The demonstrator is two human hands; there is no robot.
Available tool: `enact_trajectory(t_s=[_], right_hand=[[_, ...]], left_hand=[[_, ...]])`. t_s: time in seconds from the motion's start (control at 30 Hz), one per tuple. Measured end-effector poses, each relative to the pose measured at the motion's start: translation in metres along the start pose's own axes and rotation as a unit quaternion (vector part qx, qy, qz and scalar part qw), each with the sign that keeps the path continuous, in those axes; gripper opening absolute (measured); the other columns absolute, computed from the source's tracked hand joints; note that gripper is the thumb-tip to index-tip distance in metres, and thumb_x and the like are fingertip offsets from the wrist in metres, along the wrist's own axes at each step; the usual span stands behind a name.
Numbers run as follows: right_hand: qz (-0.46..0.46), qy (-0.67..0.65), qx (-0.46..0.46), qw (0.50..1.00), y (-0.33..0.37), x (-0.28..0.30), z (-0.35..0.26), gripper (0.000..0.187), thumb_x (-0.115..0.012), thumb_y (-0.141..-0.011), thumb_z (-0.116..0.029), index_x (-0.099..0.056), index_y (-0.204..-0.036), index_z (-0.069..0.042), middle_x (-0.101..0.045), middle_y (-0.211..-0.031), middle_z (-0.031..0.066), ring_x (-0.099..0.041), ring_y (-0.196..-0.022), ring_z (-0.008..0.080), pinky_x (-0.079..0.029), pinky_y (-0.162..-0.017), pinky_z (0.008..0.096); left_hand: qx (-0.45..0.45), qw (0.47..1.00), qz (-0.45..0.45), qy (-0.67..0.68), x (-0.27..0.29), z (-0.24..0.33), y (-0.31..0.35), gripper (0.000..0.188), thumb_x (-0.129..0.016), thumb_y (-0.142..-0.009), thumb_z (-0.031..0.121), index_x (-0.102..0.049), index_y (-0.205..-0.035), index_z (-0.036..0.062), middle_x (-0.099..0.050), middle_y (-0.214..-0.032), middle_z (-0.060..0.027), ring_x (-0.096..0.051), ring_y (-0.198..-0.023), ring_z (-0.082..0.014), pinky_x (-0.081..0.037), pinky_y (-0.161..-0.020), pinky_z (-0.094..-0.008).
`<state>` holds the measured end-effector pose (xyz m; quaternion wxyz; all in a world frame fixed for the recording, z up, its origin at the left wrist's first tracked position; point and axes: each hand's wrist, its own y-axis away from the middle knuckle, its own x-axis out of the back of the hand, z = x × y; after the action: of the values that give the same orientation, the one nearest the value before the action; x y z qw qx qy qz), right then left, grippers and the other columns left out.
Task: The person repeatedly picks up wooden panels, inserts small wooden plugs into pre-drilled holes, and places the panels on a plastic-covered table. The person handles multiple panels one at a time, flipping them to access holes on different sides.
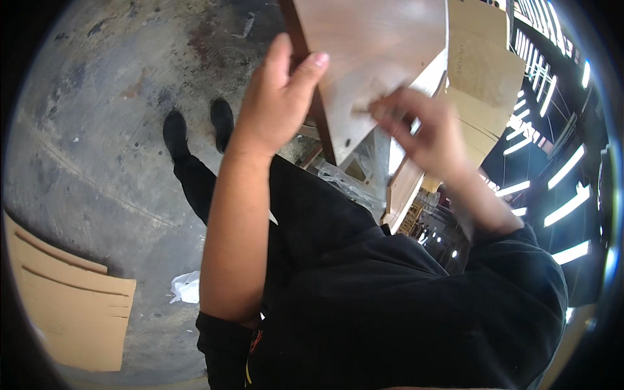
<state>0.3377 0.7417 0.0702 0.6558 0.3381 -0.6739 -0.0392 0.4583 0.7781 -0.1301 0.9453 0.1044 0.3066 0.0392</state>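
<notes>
Wooden panel [370,39], concrete floor [130,149].
I'm resting my spread left hand [276,97] against the panel, right hand [426,127] pinching a blurred piece [361,108].

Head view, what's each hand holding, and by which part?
Left hand: brown wooden panel, thumb over the left edge, firm grip unclear. Right hand: seemingly pinches a small thing, too blurred to identify or tell which part.
</notes>
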Motion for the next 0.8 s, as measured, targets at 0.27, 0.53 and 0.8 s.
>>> enact_trajectory(t_s=[0.27, 0.53, 0.8], right_hand=[[0.055, -0.061, -0.075, 0.994, 0.070, -0.065, 0.018, 0.017, -0.079, -0.091, -0.005, -0.073, -0.106, -0.001, -0.071, -0.091, 0.0102, -0.066, -0.066, 0.0170, -0.051, -0.059, 0.0310], [0.037, -0.012, -0.072, 0.997, 0.065, -0.086, 0.012, 0.014, -0.080, -0.092, -0.007, -0.073, -0.103, -0.002, -0.070, -0.086, 0.0102, -0.066, -0.063, 0.0166, -0.052, -0.058, 0.0307], [0.046, -0.001, -0.116, 0.992, 0.081, -0.086, 0.014, 0.012, -0.077, -0.096, -0.010, -0.071, -0.101, -0.001, -0.072, -0.077, 0.0107, -0.069, -0.065, 0.0163, -0.054, -0.062, 0.0299]], left_hand=[[-0.032, 0.999, 0.006, -0.019, -0.004, -0.006, -0.003, 0.030, -0.064, -0.106, 0.033, -0.061, -0.108, 0.0033, -0.070, -0.087, -0.0079, -0.067, -0.079, -0.0156, -0.055, -0.073, -0.0348], [0.008, 1.000, -0.006, 0.023, -0.003, -0.021, 0.011, 0.034, -0.062, -0.106, 0.029, -0.062, -0.126, 0.0016, -0.072, -0.112, -0.0061, -0.066, -0.099, -0.0118, -0.055, -0.081, -0.0292], [-0.058, 0.998, 0.035, -0.001, -0.011, -0.027, 0.022, 0.033, -0.067, -0.104, 0.032, -0.061, -0.114, 0.0005, -0.075, -0.096, -0.0150, -0.073, -0.084, -0.0218, -0.057, -0.077, -0.0363]])
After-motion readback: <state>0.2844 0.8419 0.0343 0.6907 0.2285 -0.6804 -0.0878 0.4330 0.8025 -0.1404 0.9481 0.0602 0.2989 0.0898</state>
